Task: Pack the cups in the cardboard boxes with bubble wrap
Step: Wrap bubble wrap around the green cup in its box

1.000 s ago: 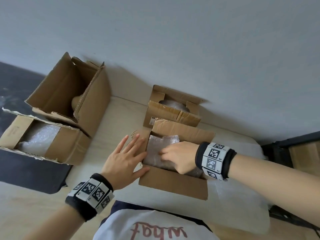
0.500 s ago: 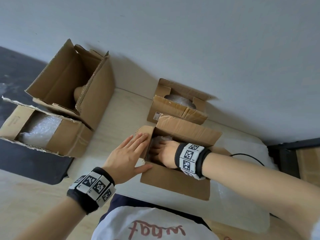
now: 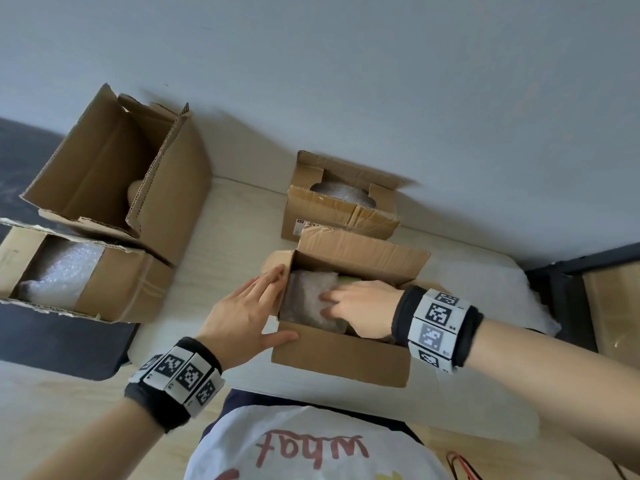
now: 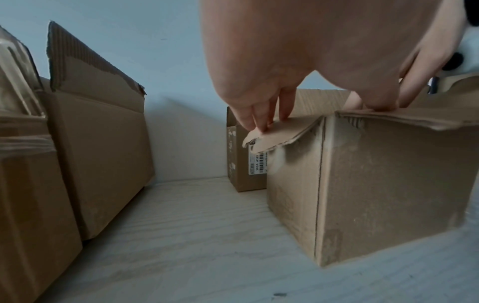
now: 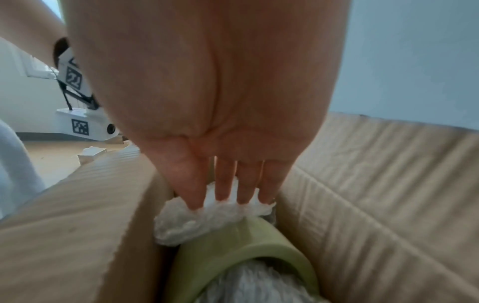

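The nearest cardboard box (image 3: 339, 358) stands open on the pale table. Crumpled bubble wrap (image 3: 308, 303) fills its left side. A green cup (image 5: 249, 246) lies in it on its side, with more wrap stuffed in its mouth. My right hand (image 3: 346, 303) reaches into the box from the right. Its straight fingers (image 5: 228, 184) press the bubble wrap (image 5: 207, 217) down against the cup. My left hand (image 3: 249, 306) lies flat on the box's left flap (image 4: 279, 131), fingers (image 4: 259, 121) straight and thumb on the front rim.
A smaller box (image 3: 332, 216) with bubble wrap in it stands just behind, against the wall. A large open box (image 3: 166, 202) and a lower box (image 3: 117, 285) holding bubble wrap sit at the left. A bubble wrap sheet (image 3: 485, 289) covers the table's right end.
My right hand pushed the bubble wrap deep into the box, then rose a little and still presses it. My left hand stayed on the left flap.
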The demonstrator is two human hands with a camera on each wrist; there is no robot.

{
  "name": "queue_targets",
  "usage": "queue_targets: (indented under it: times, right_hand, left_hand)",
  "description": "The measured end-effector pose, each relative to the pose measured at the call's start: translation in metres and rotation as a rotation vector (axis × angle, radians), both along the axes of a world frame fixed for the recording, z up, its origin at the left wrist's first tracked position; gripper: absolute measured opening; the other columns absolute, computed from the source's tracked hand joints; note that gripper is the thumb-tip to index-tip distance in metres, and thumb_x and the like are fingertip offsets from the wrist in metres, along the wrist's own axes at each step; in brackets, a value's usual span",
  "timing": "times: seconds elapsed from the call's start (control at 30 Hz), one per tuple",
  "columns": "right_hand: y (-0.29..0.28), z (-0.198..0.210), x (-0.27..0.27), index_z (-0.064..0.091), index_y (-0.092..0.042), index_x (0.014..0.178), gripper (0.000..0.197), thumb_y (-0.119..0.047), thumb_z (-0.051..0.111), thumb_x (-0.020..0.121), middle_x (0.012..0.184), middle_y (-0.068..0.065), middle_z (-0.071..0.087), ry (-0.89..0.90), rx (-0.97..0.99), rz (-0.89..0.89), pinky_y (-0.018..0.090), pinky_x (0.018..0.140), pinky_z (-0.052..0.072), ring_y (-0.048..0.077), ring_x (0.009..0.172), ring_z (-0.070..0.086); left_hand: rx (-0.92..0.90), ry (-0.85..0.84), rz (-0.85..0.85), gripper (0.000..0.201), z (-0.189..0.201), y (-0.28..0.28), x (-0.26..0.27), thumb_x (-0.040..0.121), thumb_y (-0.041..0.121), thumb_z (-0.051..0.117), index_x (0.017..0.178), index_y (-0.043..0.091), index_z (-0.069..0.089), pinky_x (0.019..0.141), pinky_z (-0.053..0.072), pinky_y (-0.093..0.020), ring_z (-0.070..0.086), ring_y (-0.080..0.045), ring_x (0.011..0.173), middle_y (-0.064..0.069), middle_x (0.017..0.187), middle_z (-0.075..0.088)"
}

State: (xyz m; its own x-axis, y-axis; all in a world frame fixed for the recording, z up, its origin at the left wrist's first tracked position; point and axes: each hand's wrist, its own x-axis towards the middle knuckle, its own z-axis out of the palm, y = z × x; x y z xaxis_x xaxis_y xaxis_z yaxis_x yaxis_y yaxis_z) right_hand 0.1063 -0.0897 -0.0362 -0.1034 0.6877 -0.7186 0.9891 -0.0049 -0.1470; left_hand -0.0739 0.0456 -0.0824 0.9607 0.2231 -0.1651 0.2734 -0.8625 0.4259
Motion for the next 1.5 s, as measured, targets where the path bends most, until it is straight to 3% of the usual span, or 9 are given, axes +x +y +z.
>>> queue_targets:
  times: [0.17,0.33,0.47,0.53,0.67,0.8,1.0,1.3,1.5]
  right_hand:
    - [-0.005,0.001,-0.01,0.054,-0.021,0.13,0.037,-0.012,0.047,0.094,0.144,0.002,0.039,-0.048,0.11,-0.077,0.041,0.098,0.038,0.026,0.132,0.038]
    - [-0.056,0.027,0.018,0.06,-0.021,0.125,0.032,-0.014,0.042,0.098,0.129,-0.007,0.056,0.244,0.576,-0.586,0.026,0.084,0.048,0.01,0.103,0.058]
    - [-0.133,0.028,0.057,0.065,-0.011,0.113,0.024,-0.008,0.051,0.094,0.105,0.002,0.067,0.013,0.864,-0.929,0.035,0.07,0.055,0.015,0.083,0.064]
    - [-0.169,0.012,0.069,0.063,-0.01,0.114,0.024,-0.008,0.052,0.093,0.107,0.006,0.066,-0.133,0.772,-1.081,0.037,0.075,0.055,0.022,0.088,0.065]
    - [-0.214,-0.037,0.078,0.046,-0.012,0.135,0.043,-0.017,0.056,0.093,0.139,0.009,0.045,-0.203,0.411,-1.328,0.038,0.1,0.042,0.025,0.124,0.047]
    - [-0.225,-0.072,0.078,0.026,-0.014,0.148,0.064,-0.025,0.057,0.093,0.154,0.009,0.024,-0.153,0.268,-1.436,0.042,0.111,0.031,0.027,0.138,0.03]
    - [-0.222,-0.096,0.07,0.035,-0.009,0.139,0.056,-0.026,0.059,0.092,0.145,0.01,0.033,-0.233,0.253,-1.516,0.04,0.102,0.04,0.029,0.125,0.044]
    - [-0.213,-0.103,0.066,0.047,-0.009,0.124,0.034,-0.022,0.056,0.093,0.125,0.012,0.046,-0.39,0.285,-1.465,0.035,0.087,0.046,0.028,0.108,0.052]
    - [-0.214,-0.099,0.072,0.054,-0.007,0.11,0.016,-0.01,0.048,0.096,0.114,0.012,0.054,-0.405,0.273,-1.452,0.031,0.069,0.041,0.03,0.094,0.058]
  left_hand:
    - [0.044,0.094,-0.013,0.094,0.004,-0.002,0.003,0.075,0.074,0.044,0.144,0.012,0.034,0.099,0.043,-0.033,0.044,-0.022,0.131,-0.002,0.154,0.027]
    - [0.191,0.143,-0.179,0.089,0.009,-0.003,0.007,0.084,0.07,0.022,0.143,0.006,0.037,0.113,0.025,-0.04,0.033,-0.029,0.138,-0.013,0.152,0.029]
    - [0.267,0.161,-0.309,0.075,0.013,-0.01,0.016,0.089,0.063,0.021,0.139,0.012,0.046,0.115,0.02,-0.042,0.038,-0.025,0.135,-0.009,0.144,0.043]
    - [0.252,0.209,-0.34,0.075,0.016,-0.016,0.023,0.09,0.064,0.016,0.138,0.016,0.048,0.112,0.024,-0.045,0.043,-0.025,0.132,-0.008,0.141,0.049]
    - [0.25,0.254,-0.393,0.085,0.008,-0.023,0.034,0.079,0.071,-0.008,0.149,0.03,0.017,0.116,-0.005,-0.034,0.015,-0.014,0.144,0.003,0.155,0.021]
    - [0.221,0.265,-0.409,0.094,0.004,-0.028,0.04,0.074,0.075,-0.016,0.15,0.031,0.017,0.114,-0.011,-0.026,0.013,-0.006,0.144,0.008,0.156,0.018]
    - [0.114,0.267,-0.389,0.102,0.009,-0.034,0.046,0.07,0.079,-0.019,0.139,0.034,0.04,0.109,0.002,-0.022,0.031,-0.015,0.139,0.004,0.154,0.026]
    - [0.15,0.34,-0.365,0.103,0.003,-0.035,0.046,0.063,0.078,-0.028,0.144,0.043,0.026,0.107,-0.008,-0.02,0.017,-0.013,0.144,0.01,0.158,0.006]
    - [0.137,0.348,-0.391,0.103,-0.003,-0.031,0.047,0.07,0.076,-0.024,0.143,0.035,0.036,0.111,-0.009,-0.023,0.023,-0.009,0.142,0.005,0.157,0.017]
